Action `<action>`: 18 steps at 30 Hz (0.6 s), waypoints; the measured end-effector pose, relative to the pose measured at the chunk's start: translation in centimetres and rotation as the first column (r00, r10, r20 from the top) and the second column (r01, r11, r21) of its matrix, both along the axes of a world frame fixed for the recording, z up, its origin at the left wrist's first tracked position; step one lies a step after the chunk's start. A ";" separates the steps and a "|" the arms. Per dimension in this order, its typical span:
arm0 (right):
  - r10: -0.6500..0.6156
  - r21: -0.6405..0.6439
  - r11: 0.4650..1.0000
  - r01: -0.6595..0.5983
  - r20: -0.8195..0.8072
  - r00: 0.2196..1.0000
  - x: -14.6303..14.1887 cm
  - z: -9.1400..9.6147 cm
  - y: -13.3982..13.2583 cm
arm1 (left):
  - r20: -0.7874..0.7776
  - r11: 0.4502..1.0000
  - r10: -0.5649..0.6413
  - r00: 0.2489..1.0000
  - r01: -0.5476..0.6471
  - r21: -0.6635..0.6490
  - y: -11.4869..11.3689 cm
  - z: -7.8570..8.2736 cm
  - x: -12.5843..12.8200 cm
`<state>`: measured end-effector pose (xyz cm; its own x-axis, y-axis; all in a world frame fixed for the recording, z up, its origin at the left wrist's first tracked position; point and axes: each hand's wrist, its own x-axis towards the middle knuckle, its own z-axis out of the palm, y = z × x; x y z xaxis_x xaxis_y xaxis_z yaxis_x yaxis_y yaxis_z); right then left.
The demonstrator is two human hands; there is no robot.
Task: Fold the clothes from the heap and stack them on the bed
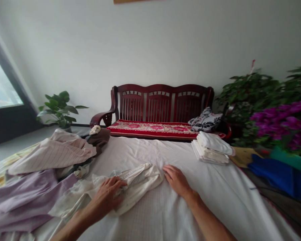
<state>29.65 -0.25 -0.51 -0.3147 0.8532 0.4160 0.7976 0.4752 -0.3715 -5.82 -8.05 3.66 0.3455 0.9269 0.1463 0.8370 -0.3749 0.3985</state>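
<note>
A thin off-white garment (144,185), creased and partly sheer, with a looser, gauzy end trailing toward the left, is spread over the white sheet (203,204) in front of the person; its upper part is covered by the left hand (111,194), which is laid palm down with the fingers slightly bent; whether any fabric is pinched under those fingers cannot be told. The right hand (177,179) is held open, palm down and fingers lightly curved, with its fingertips just beside the garment's rounded right edge.

To the left, a soft lilac garment (27,197) is heaped in broad folds; behind it a pale pink garment (60,150) marked by thin dark stripes is piled, with a dark brown cloth (102,139) crumpled beside it. At the far right of the sheet, white cloths (212,149) are stacked in thick, folded rectangles.

Beyond the sheet, a glossy, dark red wooden bench (159,100) with a slatted, carved back is seen; its seat is covered by a red floral runner (130,126), on which a black-and-white leaf-patterned cushion (207,119) is propped.
</note>
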 end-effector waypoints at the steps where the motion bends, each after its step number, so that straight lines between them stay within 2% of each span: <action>1: -0.003 -0.006 1.000 0.003 0.002 1.000 0.0 0.1 -0.1 | 0.012 0.999 0.019 1.000 -0.019 0.030 0.3 -0.5 0.0; 4: -0.009 -0.020 1.000 0.009 0.001 1.000 -0.1 0.3 -0.3 | 0.052 0.991 0.057 0.997 -0.063 0.114 0.7 -1.8 0.0; 8: -0.008 -0.039 0.999 0.008 0.002 1.000 -0.2 0.5 -0.3 | 0.068 0.982 0.061 0.996 -0.072 0.173 0.7 -2.6 -0.1; 14: -0.015 -0.053 0.998 0.015 -0.005 1.000 0.1 0.1 -0.2 | 0.106 0.980 0.070 0.992 -0.088 0.179 0.8 -3.2 -0.3; 18: -0.013 -0.062 0.998 0.012 -0.012 1.000 0.1 0.2 -0.1 | 0.214 0.980 0.097 0.972 -0.131 0.148 1.1 -3.6 -0.6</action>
<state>29.77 -0.32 -0.35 -0.2988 0.8813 0.3661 0.7988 0.4409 -0.4093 -6.43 -6.98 0.05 0.1859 0.9172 0.3524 0.7848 -0.3544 0.5085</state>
